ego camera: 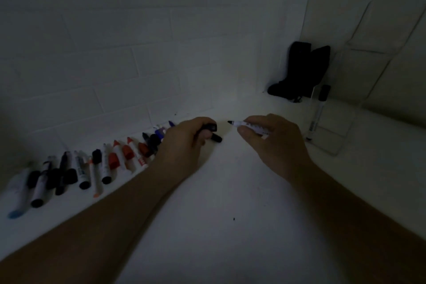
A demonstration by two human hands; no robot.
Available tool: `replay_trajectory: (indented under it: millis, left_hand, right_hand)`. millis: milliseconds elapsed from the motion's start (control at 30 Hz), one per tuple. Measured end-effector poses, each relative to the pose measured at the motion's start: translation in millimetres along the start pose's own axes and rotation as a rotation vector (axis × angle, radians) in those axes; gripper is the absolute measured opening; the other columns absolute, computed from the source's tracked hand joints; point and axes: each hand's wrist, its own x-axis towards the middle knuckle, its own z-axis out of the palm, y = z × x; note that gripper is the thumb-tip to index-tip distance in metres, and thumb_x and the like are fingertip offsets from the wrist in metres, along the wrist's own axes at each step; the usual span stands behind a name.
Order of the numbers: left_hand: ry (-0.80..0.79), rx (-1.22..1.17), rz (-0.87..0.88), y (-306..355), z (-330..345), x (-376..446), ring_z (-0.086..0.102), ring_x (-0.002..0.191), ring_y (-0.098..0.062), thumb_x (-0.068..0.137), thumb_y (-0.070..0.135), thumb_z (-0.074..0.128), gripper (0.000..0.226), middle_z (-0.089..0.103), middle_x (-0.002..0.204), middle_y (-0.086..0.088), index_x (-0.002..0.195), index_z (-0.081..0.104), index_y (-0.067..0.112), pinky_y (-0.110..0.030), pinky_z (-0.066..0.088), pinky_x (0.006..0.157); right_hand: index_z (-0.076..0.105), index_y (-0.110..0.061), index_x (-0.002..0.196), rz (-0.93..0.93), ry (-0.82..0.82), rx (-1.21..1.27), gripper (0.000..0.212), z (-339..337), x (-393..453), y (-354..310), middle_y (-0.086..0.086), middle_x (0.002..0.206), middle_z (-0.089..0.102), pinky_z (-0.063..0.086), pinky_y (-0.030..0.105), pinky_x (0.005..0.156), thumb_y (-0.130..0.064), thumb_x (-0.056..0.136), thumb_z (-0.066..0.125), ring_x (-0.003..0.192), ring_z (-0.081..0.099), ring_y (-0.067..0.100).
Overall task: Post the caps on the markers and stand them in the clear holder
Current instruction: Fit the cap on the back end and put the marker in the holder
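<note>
My right hand (272,138) grips an uncapped white marker (244,125), its black tip pointing left. A short gap away, my left hand (184,138) holds a black cap (211,127) between thumb and fingers. A second black piece (216,138) pokes out just under that hand; whether it is held or lying on the white table (219,191) I cannot tell. The cap's open end faces the marker tip. The scene is dim.
A row of several markers and loose caps (96,166) (black, red, blue) lies along the wall at left. A clear acrylic stand (345,104) with a marker (319,110) in it is at right. A black object (299,71) leans in the corner.
</note>
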Motion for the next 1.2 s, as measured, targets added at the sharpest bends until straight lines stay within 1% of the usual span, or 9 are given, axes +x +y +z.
replay_trajectory:
  millis: [100,200,367,533,667,833,1000,1100,1200]
  left_hand:
    - [0.016,0.000,0.004,1,1,0,0.061,0.086,-0.008,0.098,0.015,0.057,0.023,0.071,0.104,0.007,0.116,0.069,0.022,-0.009,0.041,0.077]
    - [0.028,-0.007,0.005,3,2,1,0.062,0.085,-0.008,0.098,0.017,0.058,0.023,0.071,0.103,0.006,0.118,0.068,0.021,-0.019,0.044,0.077]
    - [0.023,-0.002,0.050,6,4,-2,0.060,0.075,-0.002,0.097,0.015,0.058,0.022,0.064,0.090,0.019,0.115,0.068,0.023,-0.008,0.042,0.072]
    - [0.008,0.027,0.178,10,9,-2,0.052,0.092,0.004,0.093,0.012,0.064,0.022,0.073,0.107,0.003,0.114,0.071,0.016,0.004,0.031,0.085]
    - [0.008,-0.001,0.135,10,12,-5,0.057,0.091,-0.001,0.093,0.016,0.065,0.027,0.067,0.102,0.011,0.120,0.067,0.015,0.004,0.033,0.080]
    - [0.028,0.020,0.154,7,14,-4,0.064,0.079,-0.007,0.092,0.021,0.065,0.018,0.074,0.092,0.003,0.106,0.074,0.014,0.000,0.038,0.075]
    - [0.054,0.012,0.106,8,15,-5,0.057,0.077,0.003,0.089,0.020,0.072,0.012,0.075,0.091,0.004,0.099,0.076,0.017,0.003,0.036,0.074]
    - [0.032,0.016,0.078,8,18,-6,0.059,0.077,-0.001,0.088,0.021,0.072,0.009,0.074,0.090,0.004,0.097,0.074,0.019,-0.002,0.039,0.071]
    - [0.027,0.006,0.086,8,17,-7,0.063,0.079,-0.007,0.088,0.021,0.072,0.011,0.074,0.089,0.004,0.098,0.074,0.017,-0.017,0.046,0.072]
  right_hand:
    - [0.068,-0.024,0.080,-0.049,0.010,-0.109,0.046,1,-2,-3,-0.003,0.068,0.061,0.048,0.034,0.064,-0.064,0.093,0.048,0.066,0.057,0.009]
    - [0.075,-0.025,0.092,-0.022,-0.006,-0.085,0.051,3,-2,-3,-0.002,0.080,0.070,0.053,0.036,0.074,-0.067,0.090,0.046,0.074,0.063,0.013]
    - [0.075,-0.026,0.089,-0.090,-0.003,-0.126,0.044,4,-5,-8,0.000,0.074,0.066,0.052,0.037,0.066,-0.061,0.091,0.050,0.067,0.058,0.015]
    - [0.075,-0.028,0.101,-0.106,-0.008,-0.172,0.037,9,-9,-6,0.001,0.080,0.064,0.050,0.034,0.069,-0.057,0.090,0.056,0.071,0.058,0.017]
    - [0.074,-0.026,0.110,-0.153,-0.067,-0.193,0.047,10,-9,-7,-0.002,0.082,0.061,0.039,0.028,0.065,-0.058,0.090,0.047,0.071,0.053,0.014]
    - [0.075,-0.027,0.100,-0.207,-0.052,-0.233,0.038,6,-9,-9,0.001,0.076,0.061,0.051,0.035,0.060,-0.054,0.093,0.049,0.065,0.056,0.017]
    - [0.073,-0.028,0.093,-0.251,-0.083,-0.313,0.038,9,-9,-5,0.000,0.076,0.061,0.051,0.037,0.060,-0.055,0.096,0.045,0.066,0.056,0.018]
    - [0.076,-0.027,0.092,-0.262,-0.043,-0.316,0.041,14,-7,1,0.000,0.079,0.067,0.052,0.033,0.064,-0.056,0.095,0.046,0.069,0.061,0.019]
    - [0.079,-0.024,0.090,-0.296,0.006,-0.295,0.038,16,-17,1,-0.001,0.078,0.071,0.044,0.024,0.066,-0.050,0.093,0.052,0.070,0.064,0.016]
